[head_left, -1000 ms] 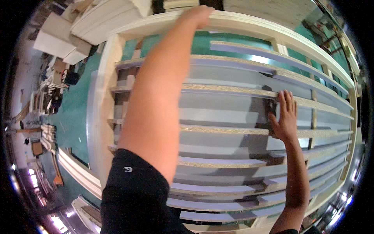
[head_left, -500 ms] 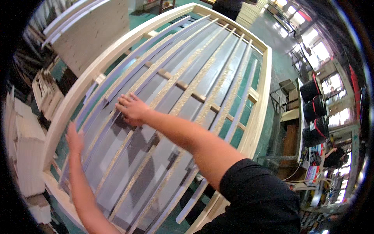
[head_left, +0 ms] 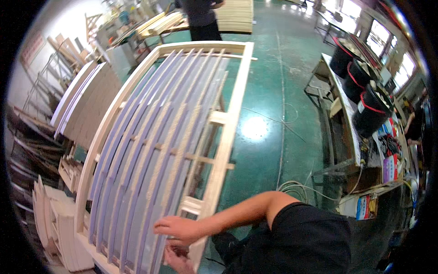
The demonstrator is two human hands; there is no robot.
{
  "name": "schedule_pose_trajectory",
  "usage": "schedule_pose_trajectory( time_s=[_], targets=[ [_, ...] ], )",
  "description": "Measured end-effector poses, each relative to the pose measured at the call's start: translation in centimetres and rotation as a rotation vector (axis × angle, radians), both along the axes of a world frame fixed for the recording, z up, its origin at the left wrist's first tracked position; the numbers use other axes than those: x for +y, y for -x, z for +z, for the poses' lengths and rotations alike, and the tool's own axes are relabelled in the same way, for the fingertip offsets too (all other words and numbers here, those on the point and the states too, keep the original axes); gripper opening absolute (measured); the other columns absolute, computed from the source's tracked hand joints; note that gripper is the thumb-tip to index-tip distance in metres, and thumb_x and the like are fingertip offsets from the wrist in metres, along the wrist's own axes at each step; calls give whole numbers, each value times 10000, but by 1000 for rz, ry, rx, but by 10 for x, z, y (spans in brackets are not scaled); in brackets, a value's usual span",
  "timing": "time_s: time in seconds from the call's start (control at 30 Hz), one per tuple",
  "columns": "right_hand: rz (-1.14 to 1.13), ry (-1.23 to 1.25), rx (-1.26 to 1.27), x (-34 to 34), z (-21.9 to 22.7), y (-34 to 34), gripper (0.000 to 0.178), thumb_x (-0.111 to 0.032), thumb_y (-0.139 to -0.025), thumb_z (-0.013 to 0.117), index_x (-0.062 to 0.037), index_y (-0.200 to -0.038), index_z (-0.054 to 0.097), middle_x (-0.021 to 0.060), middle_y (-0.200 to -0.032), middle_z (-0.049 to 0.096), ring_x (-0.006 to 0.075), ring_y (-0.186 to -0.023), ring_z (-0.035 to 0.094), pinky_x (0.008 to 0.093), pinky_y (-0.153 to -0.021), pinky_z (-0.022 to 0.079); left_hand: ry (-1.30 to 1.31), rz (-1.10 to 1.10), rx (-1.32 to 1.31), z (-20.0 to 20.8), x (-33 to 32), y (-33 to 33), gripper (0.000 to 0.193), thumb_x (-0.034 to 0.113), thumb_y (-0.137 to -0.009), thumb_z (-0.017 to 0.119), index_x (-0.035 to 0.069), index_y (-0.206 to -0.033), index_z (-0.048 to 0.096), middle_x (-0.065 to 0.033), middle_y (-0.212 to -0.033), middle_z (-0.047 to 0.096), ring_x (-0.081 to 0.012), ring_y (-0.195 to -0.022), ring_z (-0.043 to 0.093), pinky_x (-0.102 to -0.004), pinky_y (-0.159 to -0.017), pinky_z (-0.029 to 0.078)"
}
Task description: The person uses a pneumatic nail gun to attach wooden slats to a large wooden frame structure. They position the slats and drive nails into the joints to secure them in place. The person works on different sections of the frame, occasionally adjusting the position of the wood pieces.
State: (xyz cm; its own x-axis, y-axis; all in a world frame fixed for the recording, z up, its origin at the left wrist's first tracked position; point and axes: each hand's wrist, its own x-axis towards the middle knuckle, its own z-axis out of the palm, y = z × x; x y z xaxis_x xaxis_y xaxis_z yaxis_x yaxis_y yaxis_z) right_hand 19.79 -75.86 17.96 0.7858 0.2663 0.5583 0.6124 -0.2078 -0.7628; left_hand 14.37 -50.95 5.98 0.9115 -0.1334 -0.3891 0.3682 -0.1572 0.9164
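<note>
A large pale wooden frame (head_left: 228, 132) spans the left and middle of the view, holding long narrow strips (head_left: 145, 157) laid lengthwise over grey panels. The strips have lilac sides and rough tan edges. At the frame's near right part, my right hand (head_left: 179, 229) lies over the strip ends, its fingers stretched leftward. Just below it is my left hand (head_left: 177, 258), with fingers curled; what they close on is hidden. Both hands are close together beside the frame's right rail. A cross slat (head_left: 194, 158) runs beneath the strips.
Stacked boards (head_left: 98, 98) lean at the left, above pale wooden pieces (head_left: 68, 233). A bench at the right carries black buckets (head_left: 373, 108) with red rims. A coiled hose (head_left: 292, 186) lies on the green floor. Beyond the frame, another person (head_left: 200, 18) stands in dark clothing.
My right hand has moved from mid-strips to the near right end. My left hand has come from the left side to beside it. The view has shifted, showing more floor.
</note>
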Motion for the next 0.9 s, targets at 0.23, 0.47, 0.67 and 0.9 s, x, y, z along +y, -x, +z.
schedule_pose_trajectory(
  time_s=[0.23,0.47,0.67,0.9],
  targets=[
    [-553,385,246,-176,-62,237,615,-462,-940,596,-170,-1476,528,151,-1601,415,371,-1494,361,711,-1176,208,457,-597,457,17,-336,147,470,486,-1055,429,83,-1255,563,-87,-1074,626,-241,-918,622,-440,-760,523],
    [-1370,-142,648,-370,-101,365,602,-375,-965,600,-177,-1520,479,134,-1593,426,353,-1502,339,594,-1212,233,633,-681,899,100,-576,261,602,623,-1054,348,123,-1347,508,-88,-1259,600,-282,-1120,605,-518,-898,522],
    [-1413,-391,713,-458,-131,401,531,-287,-906,666,-112,-1397,566,165,-1421,537,347,-1335,479,532,-1103,360,629,-888,727,-70,-699,285,800,765,-973,369,189,-1527,375,-106,-1379,572,-346,-1257,542,-555,-1036,420],
    [-1625,-124,1000,-629,-195,544,448,-184,-837,743,-36,-1253,668,201,-1220,667,341,-1139,643,459,-975,508,-306,-1473,207,-244,-805,246,296,321,-971,629,36,-928,696,-72,-713,661,-201,-627,628,-376,-611,537]
  ],
)
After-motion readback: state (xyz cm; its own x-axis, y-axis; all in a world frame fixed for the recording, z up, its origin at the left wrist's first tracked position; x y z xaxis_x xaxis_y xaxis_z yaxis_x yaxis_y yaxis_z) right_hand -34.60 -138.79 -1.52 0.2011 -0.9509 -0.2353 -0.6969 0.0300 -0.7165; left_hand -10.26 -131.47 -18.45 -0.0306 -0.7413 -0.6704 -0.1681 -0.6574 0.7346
